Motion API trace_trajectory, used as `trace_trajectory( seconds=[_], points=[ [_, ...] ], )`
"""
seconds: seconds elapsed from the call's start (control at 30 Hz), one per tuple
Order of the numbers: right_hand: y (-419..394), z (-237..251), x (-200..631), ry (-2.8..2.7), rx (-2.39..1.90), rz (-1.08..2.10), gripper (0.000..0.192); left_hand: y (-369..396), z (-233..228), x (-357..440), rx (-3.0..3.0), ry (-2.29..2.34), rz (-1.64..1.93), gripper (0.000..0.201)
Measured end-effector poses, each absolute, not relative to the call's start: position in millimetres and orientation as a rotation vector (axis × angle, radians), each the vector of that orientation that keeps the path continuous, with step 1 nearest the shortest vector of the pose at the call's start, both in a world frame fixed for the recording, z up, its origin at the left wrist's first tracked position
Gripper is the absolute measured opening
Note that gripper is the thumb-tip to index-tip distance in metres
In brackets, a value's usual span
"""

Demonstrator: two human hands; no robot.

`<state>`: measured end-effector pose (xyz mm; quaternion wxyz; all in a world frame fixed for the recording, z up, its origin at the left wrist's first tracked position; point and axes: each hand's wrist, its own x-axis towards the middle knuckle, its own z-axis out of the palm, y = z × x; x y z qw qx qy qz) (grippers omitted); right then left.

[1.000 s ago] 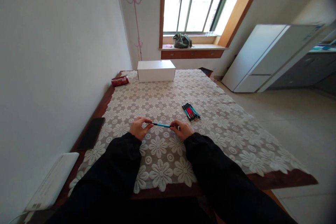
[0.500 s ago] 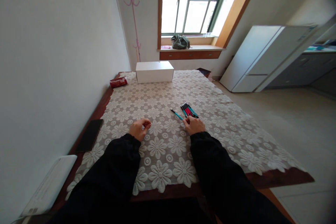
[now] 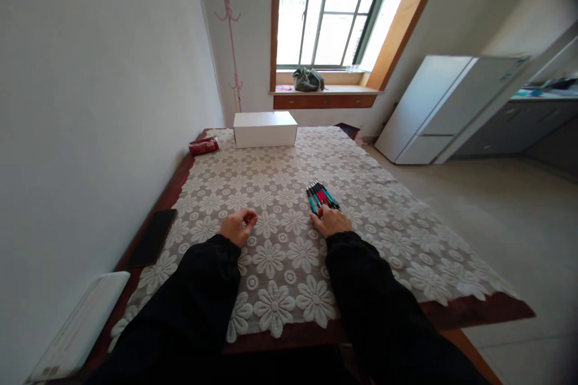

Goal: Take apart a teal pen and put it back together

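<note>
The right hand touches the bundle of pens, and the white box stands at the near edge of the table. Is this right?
Not quite. The head view shows the white box at the far edge of the table, toward the window. The right hand does touch the bundle of pens.

The near ends of the pens [image 3: 320, 197] were covered by the right hand [image 3: 332, 222], so whether its fingers gripped one could not be told, and the pens were too small to count. The left hand [image 3: 236, 227] was curled, hiding its palm. Both sleeves and a white device [image 3: 74, 331] were cut off by the bottom edge
</note>
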<state>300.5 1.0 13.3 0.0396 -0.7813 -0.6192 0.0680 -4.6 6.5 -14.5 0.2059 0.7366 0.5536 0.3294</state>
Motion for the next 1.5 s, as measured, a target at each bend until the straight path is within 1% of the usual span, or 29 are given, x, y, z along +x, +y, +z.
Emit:
trace_trajectory(
  seconds=[0.23, 0.5, 0.63, 0.7, 0.8, 0.87, 0.9, 0.97, 1.07, 1.3, 1.4, 1.5],
  points=[
    [4, 11, 306, -1.832, -2.415, 0.221, 0.03, 6, -14, -4, 2.056, 1.527, 0.92, 0.013],
    [7, 5, 318, -1.733, -2.43, 0.168, 0.032, 7, -16, -5, 2.074, 1.505, 0.901, 0.014],
    [10, -2, 324, -1.735, -2.257, -0.008, 0.034, 7, -16, -5, 2.093, 1.497, 0.901, 0.013],
    [12, -9, 326, -1.734, -2.152, -0.128, 0.047, 7, -16, -5, 2.099, 1.495, 0.897, 0.013],
    [15, -22, 327, -1.752, -2.155, -0.158, 0.08, 7, -15, -4, 2.109, 1.491, 0.89, 0.013],
    [16, -30, 326, -1.713, -2.26, -0.126, 0.093, 6, -14, -4, 2.113, 1.492, 0.884, 0.013],
    [17, -34, 326, -1.69, -2.305, -0.095, 0.095, 6, -13, -3, 2.113, 1.495, 0.879, 0.013],
    [17, -37, 325, -1.668, -2.358, -0.026, 0.093, 5, -12, -3, 2.111, 1.498, 0.868, 0.014],
    [19, -37, 326, -1.687, -2.348, 0.039, 0.085, 5, -11, -3, 2.114, 1.488, 0.855, 0.014],
    [21, -29, 327, -1.742, -2.229, 0.047, 0.07, 5, -9, -3, 2.121, 1.481, 0.841, 0.014],
    [21, -28, 326, -1.755, -2.231, 0.042, 0.07, 4, -7, -2, 2.115, 1.476, 0.849, 0.013],
    [26, -23, 327, -1.754, -2.282, 0.053, 0.078, 4, -6, -2, 2.112, 1.464, 0.844, 0.013]
  ],
)
